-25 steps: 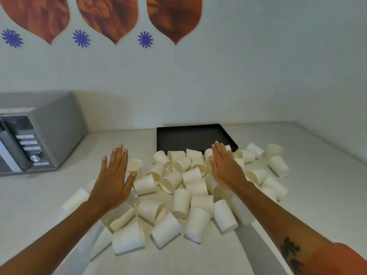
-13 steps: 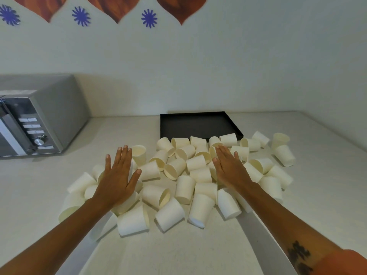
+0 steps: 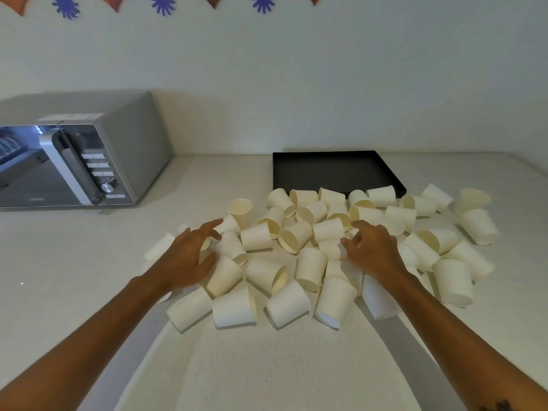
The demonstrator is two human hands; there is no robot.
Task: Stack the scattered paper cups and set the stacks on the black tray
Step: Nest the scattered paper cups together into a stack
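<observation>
Both hands reach palm-down into the scattered paper cups [image 3: 308,259] on the bench [image 3: 267,366]. The left hand [image 3: 186,259] and right hand [image 3: 373,250] have loosely spread, curled fingers, each grip wide, holding nothing. The black tray [image 3: 335,170] lies just beyond, far side.

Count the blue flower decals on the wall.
3, in a row along the picture's top edge: the left decal, the middle decal and the right decal. Others may lie outside the frame.

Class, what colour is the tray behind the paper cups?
Black tray, clearest in the head view.
</observation>
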